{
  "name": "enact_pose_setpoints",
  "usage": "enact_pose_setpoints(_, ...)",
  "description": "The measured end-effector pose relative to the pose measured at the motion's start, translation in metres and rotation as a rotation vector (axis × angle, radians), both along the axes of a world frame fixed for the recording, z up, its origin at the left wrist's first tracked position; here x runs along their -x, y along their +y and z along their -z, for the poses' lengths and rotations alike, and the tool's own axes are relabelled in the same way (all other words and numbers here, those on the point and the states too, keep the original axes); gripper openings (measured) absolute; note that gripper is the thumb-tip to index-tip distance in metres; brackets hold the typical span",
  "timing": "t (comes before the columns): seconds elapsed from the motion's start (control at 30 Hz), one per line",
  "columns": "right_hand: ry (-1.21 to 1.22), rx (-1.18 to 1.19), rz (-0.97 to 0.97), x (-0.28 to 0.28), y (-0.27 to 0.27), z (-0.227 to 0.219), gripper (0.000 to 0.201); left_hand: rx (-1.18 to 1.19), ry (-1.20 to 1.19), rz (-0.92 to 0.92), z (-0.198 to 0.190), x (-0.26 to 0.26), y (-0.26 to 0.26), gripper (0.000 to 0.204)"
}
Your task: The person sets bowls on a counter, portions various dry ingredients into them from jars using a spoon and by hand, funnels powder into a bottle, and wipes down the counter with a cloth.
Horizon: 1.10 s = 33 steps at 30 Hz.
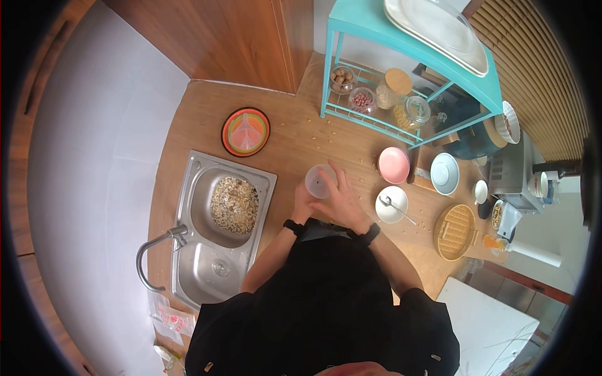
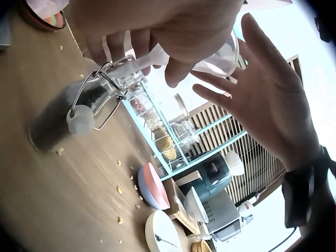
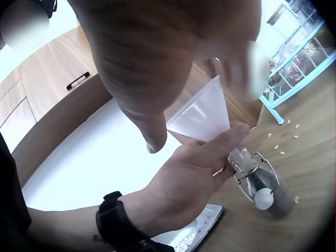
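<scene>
A glass swing-top bottle (image 2: 68, 113) with dark contents stands on the wooden counter, its white stopper hanging from the wire bail. A translucent funnel (image 3: 207, 113) sits with its stem in the bottle's mouth. My left hand (image 3: 178, 184) holds the funnel low, thumb and fingers around its stem just above the bottle neck. Over the funnel's wide rim, my right hand (image 1: 342, 200) is raised with its fingers spread and nothing in it. From the head view the bottle is hidden under the funnel and hands.
Left of the hands is a steel sink (image 1: 266, 197) with mixed grains in one basin. Behind it sits a stack of coloured round dishes (image 1: 226, 135). On the right are a pink bowl (image 1: 394, 165), a white bowl (image 1: 382, 213) with a spoon, and a teal rack (image 1: 370, 31). Pale bits dot the counter.
</scene>
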State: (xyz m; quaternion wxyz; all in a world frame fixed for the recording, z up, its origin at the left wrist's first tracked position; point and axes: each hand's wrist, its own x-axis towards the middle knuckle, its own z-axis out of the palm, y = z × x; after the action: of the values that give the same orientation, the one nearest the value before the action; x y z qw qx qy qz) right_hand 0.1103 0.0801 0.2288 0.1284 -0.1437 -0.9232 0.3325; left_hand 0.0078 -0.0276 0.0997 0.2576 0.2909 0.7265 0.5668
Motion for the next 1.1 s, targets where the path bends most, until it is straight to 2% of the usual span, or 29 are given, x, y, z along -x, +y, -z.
enact_pose_setpoints(0.1,-0.042,-0.037,0.011,0.013,-0.007,0.002,0.084,0.000,-0.004,0.019,0.001,0.005,-0.006,0.035)
enact_pose_setpoints(0.17,-0.095,-0.133,0.033,0.017,-0.010,0.004,0.084,0.017,-0.018,0.051,-0.011,0.013,-0.008,0.038)
enact_pose_setpoints(0.23,-0.097,-0.111,0.054,0.020,-0.012,0.004,0.083,0.021,0.134,0.120,-0.025,0.020,-0.011,0.044)
enact_pose_setpoints(0.27,-0.087,-0.095,0.071,0.022,-0.013,0.002,0.082,0.023,0.128,0.126,-0.041,0.024,-0.012,0.044)
enact_pose_setpoints(0.37,-0.030,-0.169,0.114,0.028,-0.019,-0.028,0.077,-0.005,0.184,0.181,-0.077,0.039,-0.016,0.052)
enact_pose_setpoints(0.47,-0.024,-0.156,0.148,0.031,-0.020,-0.040,0.076,-0.077,0.114,0.220,-0.077,0.053,-0.027,0.052)
enact_pose_setpoints(0.53,0.029,-0.174,0.175,0.035,-0.023,-0.051,0.075,-0.139,-0.424,0.242,-0.070,0.064,-0.039,0.046)
enact_pose_setpoints(0.57,0.082,-0.194,0.200,0.038,-0.027,-0.052,0.074,-0.134,-0.425,0.246,-0.073,0.073,-0.046,0.046)
enact_pose_setpoints(0.63,0.098,-0.188,0.179,0.049,-0.033,-0.049,0.073,-0.222,-0.856,0.397,-0.083,0.089,-0.059,0.050)
enact_pose_setpoints(0.7,0.121,-0.187,0.167,0.062,-0.039,-0.043,0.072,-0.267,-0.943,0.381,-0.085,0.094,-0.068,0.055)
enact_pose_setpoints(0.77,0.101,-0.278,-0.023,0.079,-0.044,-0.031,0.071,-0.311,-1.026,0.370,-0.085,0.104,-0.077,0.061)
enact_pose_setpoints(0.8,0.103,-0.276,-0.012,0.087,-0.048,-0.019,0.071,-0.400,-1.163,0.343,-0.082,0.113,-0.083,0.065)
enact_pose_setpoints(0.83,0.140,-0.262,-0.114,0.095,-0.053,-0.004,0.071,-0.492,-1.299,0.312,-0.080,0.120,-0.088,0.069)
enact_pose_setpoints(0.87,0.176,-0.249,-0.216,0.105,-0.057,-0.001,0.070,-0.487,-1.299,0.320,-0.080,0.127,-0.093,0.069)
enact_pose_setpoints(0.93,0.159,-0.234,-0.245,0.121,-0.068,-0.009,0.070,-0.452,-1.343,0.188,-0.078,0.144,-0.102,0.070)
enact_pose_setpoints(0.97,0.139,-0.213,-0.283,0.127,-0.070,-0.013,0.070,-0.445,-1.344,0.195,-0.075,0.155,-0.106,0.070)
enact_pose_setpoints(1.03,0.162,-0.197,-0.186,0.126,-0.070,-0.014,0.067,-0.396,-1.159,0.151,-0.063,0.182,-0.120,0.073)
enact_pose_setpoints(1.1,0.170,-0.176,-0.090,0.113,-0.066,-0.004,0.064,-0.405,-0.921,0.216,-0.035,0.238,-0.126,0.072)
